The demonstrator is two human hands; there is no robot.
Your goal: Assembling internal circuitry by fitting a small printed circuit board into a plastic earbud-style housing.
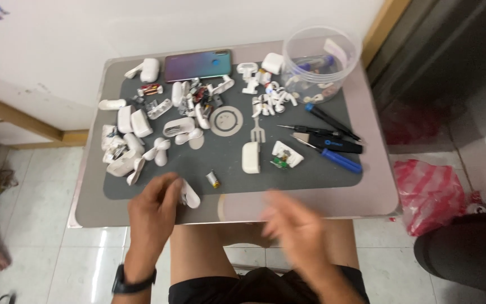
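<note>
We saw the left hand (pixel 154 204) at the near edge of the grey mat (pixel 310 175), its fingers curled around a small white earbud-case part (pixel 189 197) that it pinched just at the mat's front border. The part's long axis ran slantwise, from upper left near the fingertips down to the right, its rounded end pointing toward the person's right side. The right hand (pixel 296 225) hung over the bare front strip of the bench (pixel 375 194), touching nothing we could make out; it was blurred (too smeared to count fingers), though the fingers looked loosely spread and held nothing.

Farther back on the mat lay a crowd of white case shells and small parts, thickest on the left half. A small metal cell (pixel 213 179) sat just beyond the held part, apart from it. A white case (pixel 251 157) stood upright on the mat near the centre, with an opened piece (pixel 287 154) beside it. To the right lay a blue-handled screwdriver (pixel 333 158) and dark tools, their axes slanting down to the right. A clear round tub (pixel 317 62) sat at the far right corner, a phone (pixel 198 65) at the far edge.

The open room was the front strip of the bench between the two hands and the mat's near right quarter.
</note>
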